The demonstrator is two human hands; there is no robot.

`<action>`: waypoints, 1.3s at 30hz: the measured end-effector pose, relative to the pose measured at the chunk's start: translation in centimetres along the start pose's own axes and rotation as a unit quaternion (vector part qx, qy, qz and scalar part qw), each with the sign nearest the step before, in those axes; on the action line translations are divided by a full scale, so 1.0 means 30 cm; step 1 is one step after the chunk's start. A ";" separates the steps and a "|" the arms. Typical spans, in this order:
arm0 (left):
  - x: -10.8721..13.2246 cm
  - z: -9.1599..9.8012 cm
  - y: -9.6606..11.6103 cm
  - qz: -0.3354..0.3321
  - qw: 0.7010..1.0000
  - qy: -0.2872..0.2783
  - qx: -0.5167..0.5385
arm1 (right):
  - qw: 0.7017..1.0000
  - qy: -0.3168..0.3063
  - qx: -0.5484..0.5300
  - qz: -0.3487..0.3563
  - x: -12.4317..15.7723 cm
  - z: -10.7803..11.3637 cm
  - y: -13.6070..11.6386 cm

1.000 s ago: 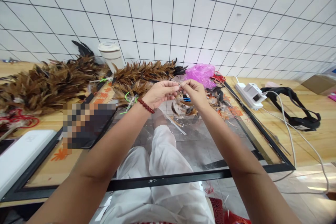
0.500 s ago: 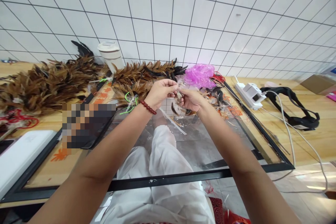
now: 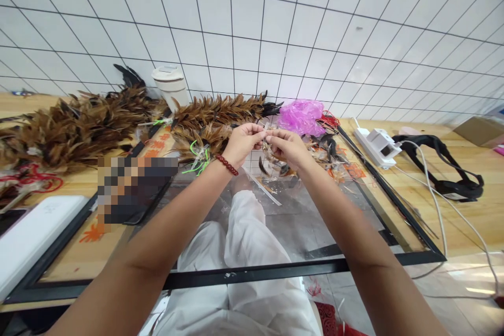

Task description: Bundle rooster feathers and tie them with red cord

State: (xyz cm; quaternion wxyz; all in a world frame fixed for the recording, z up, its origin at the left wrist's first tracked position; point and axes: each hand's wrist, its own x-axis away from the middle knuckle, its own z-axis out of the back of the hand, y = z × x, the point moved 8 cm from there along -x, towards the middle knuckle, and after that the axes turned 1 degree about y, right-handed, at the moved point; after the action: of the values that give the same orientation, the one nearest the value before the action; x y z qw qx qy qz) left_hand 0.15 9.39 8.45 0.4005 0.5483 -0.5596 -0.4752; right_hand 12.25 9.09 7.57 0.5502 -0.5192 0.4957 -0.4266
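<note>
- Fingers [image 3: 252, 130] of both hands are pinched narrow on a small tuft [image 3: 268, 151], tips meeting over the middle of the glass.
- Far left, a feather bunch [image 3: 79, 126] lies on the surface [image 3: 464, 226], brown with black tips at the back.
- Nearer, at the left edge, a red cord [image 3: 43, 178] lies behind a white block [image 3: 45, 241].
- A dark phone-like thing [image 3: 157, 186], mostly blurred out, rests on the glass inside the black frame [image 3: 255, 274].
- White cup [image 3: 171, 89], lidded and upright, stands near the tiled wall [image 3: 252, 31].
- Right of the cup, a feather strip [image 3: 220, 109] runs along the back; green ties [image 3: 201, 157] show in front of it.
- Left hand [image 3: 243, 144], with a red bead bracelet [image 3: 227, 165], pinches the tuft's upper end; the exact grip is too small to tell.
- Below the hands, a pale strip [image 3: 263, 189] lies slantwise on the glass.
- Right hand [image 3: 292, 148] holds the tuft, which hangs under its thumb.
- Behind that hand sits a pink bag [image 3: 303, 117], with red string [image 3: 331, 121] just beside it.
- Loose feathers [image 3: 326, 144] lie about the right wrist.
- Outside the frame, a power strip [image 3: 374, 147] with a plugged-in white cable [image 3: 435, 210] lies beside a black strap [image 3: 459, 189].
- Far right, a brown box [image 3: 479, 131].
</note>
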 end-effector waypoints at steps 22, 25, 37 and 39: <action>-0.014 0.023 -0.039 0.038 0.998 0.013 -0.044 | 0.964 0.080 0.169 0.191 0.016 0.046 -0.066; -0.015 0.006 -0.033 0.021 0.994 -0.029 -0.099 | 0.948 0.107 0.202 0.220 0.030 0.051 -0.087; 0.000 -0.015 -0.013 0.008 0.997 -0.033 -0.075 | 0.971 0.004 0.154 0.182 -0.022 0.049 -0.044; -0.002 -0.011 -0.017 0.016 0.997 -0.033 -0.075 | 0.975 -0.010 0.156 0.158 -0.025 0.044 -0.030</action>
State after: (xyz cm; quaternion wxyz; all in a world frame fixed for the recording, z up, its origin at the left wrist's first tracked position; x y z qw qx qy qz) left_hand 0.60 9.46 8.03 0.4294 0.4917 -0.5438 -0.5274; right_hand 13.48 9.93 8.51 0.6898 -0.3466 0.4930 -0.4013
